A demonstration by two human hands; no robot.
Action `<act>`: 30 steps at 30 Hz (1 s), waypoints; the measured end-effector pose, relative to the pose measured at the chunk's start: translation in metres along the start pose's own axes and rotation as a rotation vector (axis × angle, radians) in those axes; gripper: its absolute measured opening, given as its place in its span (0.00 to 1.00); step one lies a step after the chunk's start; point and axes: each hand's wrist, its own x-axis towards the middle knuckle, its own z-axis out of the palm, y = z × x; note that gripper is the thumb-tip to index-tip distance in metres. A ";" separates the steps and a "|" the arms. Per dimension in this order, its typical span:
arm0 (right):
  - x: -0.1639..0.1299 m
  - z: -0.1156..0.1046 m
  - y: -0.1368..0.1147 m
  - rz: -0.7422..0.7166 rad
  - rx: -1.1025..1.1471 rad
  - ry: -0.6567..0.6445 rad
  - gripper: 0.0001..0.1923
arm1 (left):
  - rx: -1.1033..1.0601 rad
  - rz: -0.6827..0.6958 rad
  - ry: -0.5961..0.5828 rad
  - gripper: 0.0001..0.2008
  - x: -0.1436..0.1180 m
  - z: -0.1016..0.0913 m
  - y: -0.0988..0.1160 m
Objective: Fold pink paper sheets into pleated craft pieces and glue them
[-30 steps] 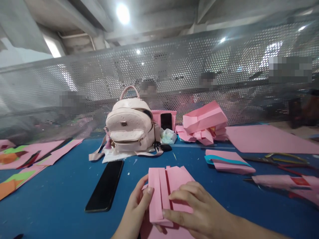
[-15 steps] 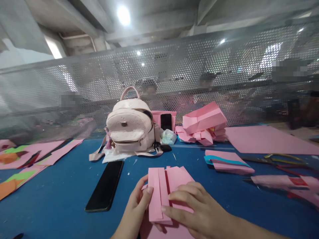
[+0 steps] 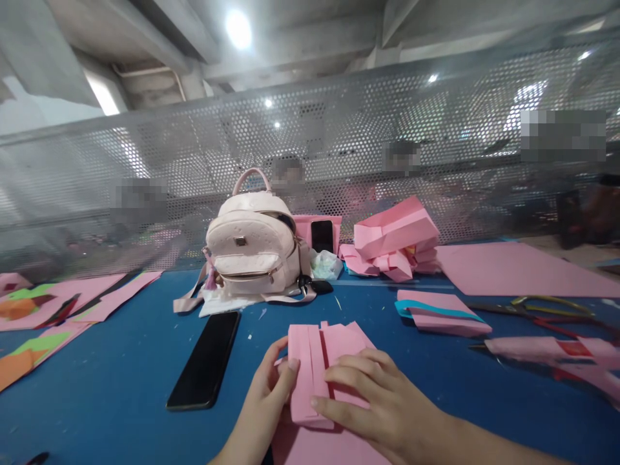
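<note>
Item, lower centre: pleated pink paper [image 3: 322, 361] on counter [image 3: 121, 387], left hand [image 3: 264, 403] pinching edge, right hand [image 3: 382, 410] flat on top; press creases firmly w/ fingertips, edges aligned.

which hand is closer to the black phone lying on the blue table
Left. The left hand sits just right of the black phone, gripping the pleated pink paper. The right hand presses that paper farther right.
</note>
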 end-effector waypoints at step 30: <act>0.004 -0.006 -0.002 0.005 0.161 -0.166 0.25 | 0.054 0.051 0.057 0.29 -0.006 0.007 0.009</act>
